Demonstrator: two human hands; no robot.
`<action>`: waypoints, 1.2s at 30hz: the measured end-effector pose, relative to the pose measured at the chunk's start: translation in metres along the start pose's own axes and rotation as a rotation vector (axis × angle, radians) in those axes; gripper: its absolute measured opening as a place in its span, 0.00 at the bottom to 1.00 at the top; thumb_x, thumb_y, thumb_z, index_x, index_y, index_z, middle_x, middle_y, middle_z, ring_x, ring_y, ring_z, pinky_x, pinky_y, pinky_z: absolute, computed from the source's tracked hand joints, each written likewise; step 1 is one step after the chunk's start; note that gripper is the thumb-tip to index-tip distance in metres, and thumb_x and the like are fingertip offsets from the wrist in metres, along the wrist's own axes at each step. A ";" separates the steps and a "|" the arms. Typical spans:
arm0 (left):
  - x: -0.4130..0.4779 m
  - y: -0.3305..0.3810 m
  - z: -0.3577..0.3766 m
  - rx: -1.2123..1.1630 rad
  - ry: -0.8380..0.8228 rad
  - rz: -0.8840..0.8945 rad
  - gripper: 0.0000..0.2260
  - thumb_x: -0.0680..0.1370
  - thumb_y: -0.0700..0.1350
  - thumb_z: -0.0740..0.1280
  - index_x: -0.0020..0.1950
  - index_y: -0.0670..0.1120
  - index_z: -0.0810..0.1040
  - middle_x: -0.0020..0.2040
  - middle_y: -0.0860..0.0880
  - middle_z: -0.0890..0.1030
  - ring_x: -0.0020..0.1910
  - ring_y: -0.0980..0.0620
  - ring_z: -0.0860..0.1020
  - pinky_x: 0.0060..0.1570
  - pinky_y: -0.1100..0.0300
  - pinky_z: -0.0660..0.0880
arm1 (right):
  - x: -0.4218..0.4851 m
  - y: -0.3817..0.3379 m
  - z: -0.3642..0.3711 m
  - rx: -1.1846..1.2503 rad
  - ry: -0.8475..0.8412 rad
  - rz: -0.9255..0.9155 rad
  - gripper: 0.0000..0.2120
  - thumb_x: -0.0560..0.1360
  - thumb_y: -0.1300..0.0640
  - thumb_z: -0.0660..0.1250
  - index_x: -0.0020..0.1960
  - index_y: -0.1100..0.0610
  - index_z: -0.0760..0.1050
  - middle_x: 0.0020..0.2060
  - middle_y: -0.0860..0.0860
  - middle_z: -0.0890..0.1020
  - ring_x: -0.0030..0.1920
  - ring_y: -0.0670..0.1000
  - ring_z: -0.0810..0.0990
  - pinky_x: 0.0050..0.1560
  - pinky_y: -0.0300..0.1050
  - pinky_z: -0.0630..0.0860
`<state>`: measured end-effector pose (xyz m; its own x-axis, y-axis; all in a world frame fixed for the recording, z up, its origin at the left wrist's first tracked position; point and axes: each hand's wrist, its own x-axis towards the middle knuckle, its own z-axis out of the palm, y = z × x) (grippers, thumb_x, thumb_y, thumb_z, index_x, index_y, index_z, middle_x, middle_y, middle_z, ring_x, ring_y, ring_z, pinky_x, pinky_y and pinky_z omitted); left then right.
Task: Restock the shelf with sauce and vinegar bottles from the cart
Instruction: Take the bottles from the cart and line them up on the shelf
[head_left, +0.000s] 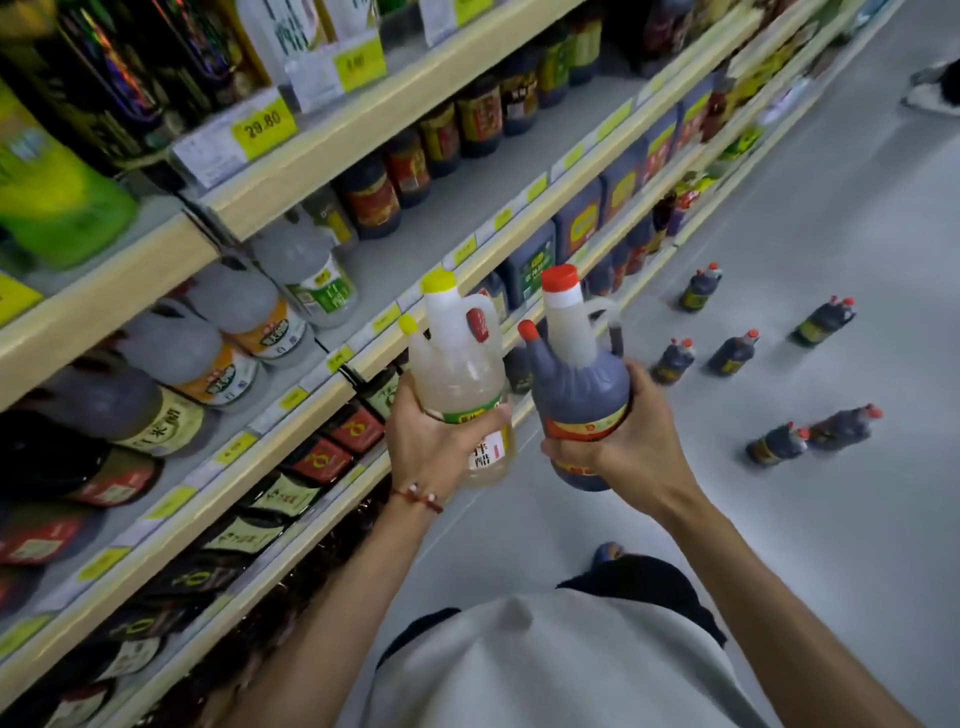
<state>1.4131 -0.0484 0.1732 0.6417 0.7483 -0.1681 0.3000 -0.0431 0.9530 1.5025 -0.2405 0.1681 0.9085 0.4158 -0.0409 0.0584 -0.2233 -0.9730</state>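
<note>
Supermarket shelf (363, 130) is seen part-stocked, with a pale vinegar bottle (457, 364) gripped by curled left hand (426, 441) fingers and a dark sauce bottle (582, 395) by the right hand (623, 436), neither shelved yet, several blurred, apparently similar floor bottles (732, 353) left, no cart seen.

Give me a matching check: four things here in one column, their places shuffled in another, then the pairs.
1. pale clear plastic bottle with yellow cap
2. large dark plastic bottle with red cap
3. small dark red-capped bottles
4. yellow 29.80 price tag

A. standing on the grey floor
B. gripped by the left hand
C. on the cream shelf edge
D. gripped by the right hand

Pairs: 1-B, 2-D, 3-A, 4-C
</note>
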 end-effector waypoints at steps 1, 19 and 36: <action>0.002 0.004 0.012 -0.015 0.031 -0.015 0.37 0.54 0.54 0.84 0.60 0.49 0.78 0.51 0.52 0.86 0.48 0.53 0.85 0.50 0.46 0.83 | 0.015 0.001 -0.012 -0.010 -0.032 -0.011 0.41 0.58 0.53 0.84 0.67 0.53 0.73 0.51 0.39 0.85 0.50 0.48 0.86 0.44 0.41 0.84; 0.060 0.030 0.079 -0.152 0.357 -0.166 0.40 0.51 0.55 0.83 0.61 0.49 0.77 0.53 0.51 0.86 0.50 0.52 0.85 0.51 0.46 0.83 | 0.188 -0.004 -0.045 -0.051 -0.402 -0.024 0.51 0.50 0.43 0.85 0.69 0.52 0.71 0.59 0.46 0.84 0.55 0.48 0.86 0.50 0.45 0.84; 0.134 0.039 0.061 0.081 0.436 -0.138 0.37 0.53 0.63 0.82 0.58 0.52 0.78 0.51 0.57 0.85 0.50 0.58 0.84 0.51 0.49 0.83 | 0.278 -0.015 0.018 -0.115 -0.538 -0.056 0.44 0.57 0.57 0.89 0.68 0.51 0.71 0.57 0.41 0.84 0.53 0.42 0.85 0.51 0.39 0.83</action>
<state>1.5534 0.0096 0.1728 0.2405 0.9584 -0.1540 0.4272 0.0380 0.9033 1.7464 -0.1056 0.1670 0.5652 0.8148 -0.1290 0.1727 -0.2698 -0.9473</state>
